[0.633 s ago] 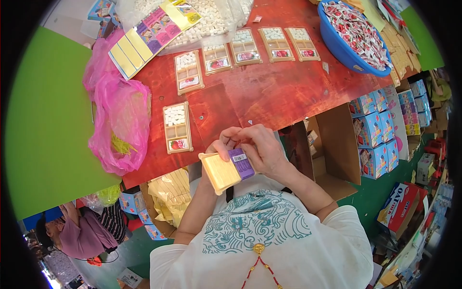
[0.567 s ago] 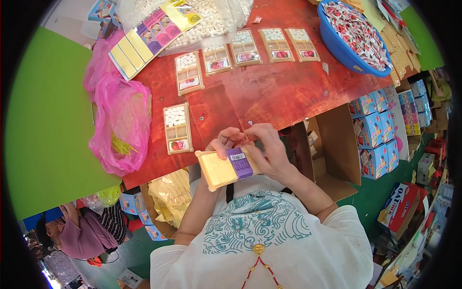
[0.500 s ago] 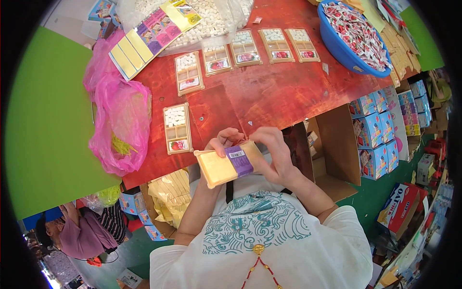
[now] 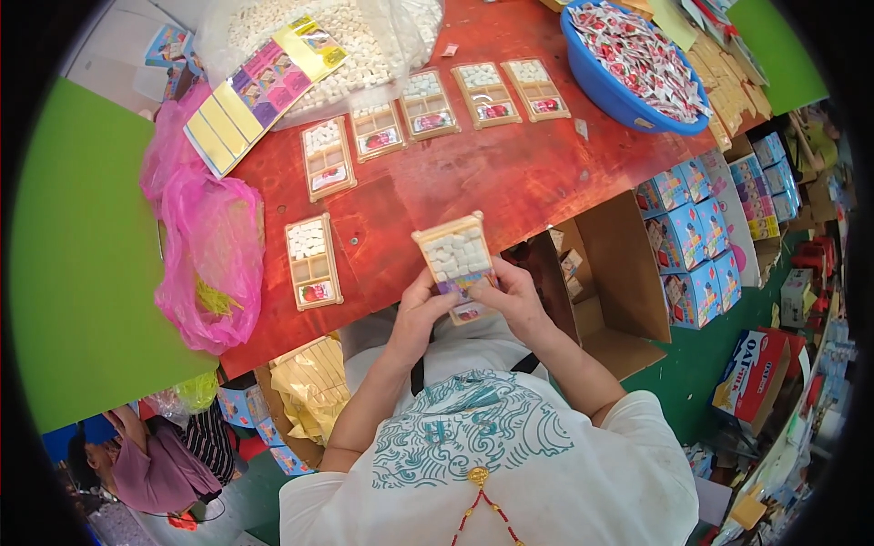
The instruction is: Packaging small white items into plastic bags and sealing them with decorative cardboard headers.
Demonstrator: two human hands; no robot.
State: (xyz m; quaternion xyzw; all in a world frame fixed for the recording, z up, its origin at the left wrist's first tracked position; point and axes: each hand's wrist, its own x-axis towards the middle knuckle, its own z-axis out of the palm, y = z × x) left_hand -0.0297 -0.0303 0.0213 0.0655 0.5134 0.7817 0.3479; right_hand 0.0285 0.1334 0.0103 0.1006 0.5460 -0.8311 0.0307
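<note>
A small flat tray of white candy pieces point(image 4: 455, 257) is held up over the near edge of the red wooden table point(image 4: 510, 173), face toward the camera, tilted slightly left. The left hand point(image 4: 421, 308) is closed on the tray's lower left edge; the right hand point(image 4: 512, 293) is closed on its lower right edge, thumb on the front. White pieces are seen in the tray's upper part, a coloured insert in the lower part, partly hidden by fingers.

On the table, one similar filled tray point(image 4: 312, 262) lies alone to the left, near a pink plastic bag point(image 4: 205, 250) hanging over the table's left side. A row of five filled trays point(image 4: 428, 102) is laid out farther back. Behind that row a clear bag of white candy pieces point(image 4: 355, 41) is seen, with a strip of yellow and purple cards point(image 4: 259, 82) resting on it. A blue bowl of red-and-white wrapped sweets point(image 4: 637, 59) stands at the far right of the table.

An open cardboard carton point(image 4: 610, 282) sits just right of the hands, below the table edge. Small blue printed boxes point(image 4: 701, 237) are stacked beside it. Another person point(image 4: 155, 464) is visible at the lower left, well apart from the hands.
</note>
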